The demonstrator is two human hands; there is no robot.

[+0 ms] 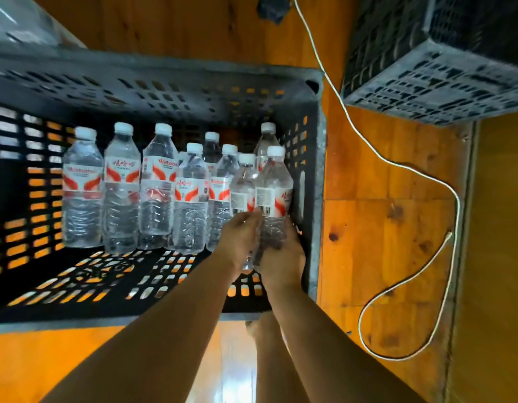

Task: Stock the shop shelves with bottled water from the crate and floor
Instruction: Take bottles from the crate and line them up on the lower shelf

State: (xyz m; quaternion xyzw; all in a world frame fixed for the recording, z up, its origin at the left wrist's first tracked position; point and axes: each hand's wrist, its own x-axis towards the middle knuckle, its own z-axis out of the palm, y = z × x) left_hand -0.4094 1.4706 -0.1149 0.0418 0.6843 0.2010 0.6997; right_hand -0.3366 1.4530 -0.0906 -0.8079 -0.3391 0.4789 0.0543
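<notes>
Black crate (310,146) wall beside gripped bottle (273,184); cord (458,205) outside.

The bottles (121,181) are glossy clear plastic, the crate (164,91) matt plastic.

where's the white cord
In the head view, the white cord snakes over the wooden floor right of the bottle crate.

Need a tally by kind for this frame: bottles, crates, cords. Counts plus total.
Water bottles: 9 by visible caps; more may be hidden behind. The left hand and right hand each grip one.
Black crates: 2
White cord: 1
Total: 12
</notes>
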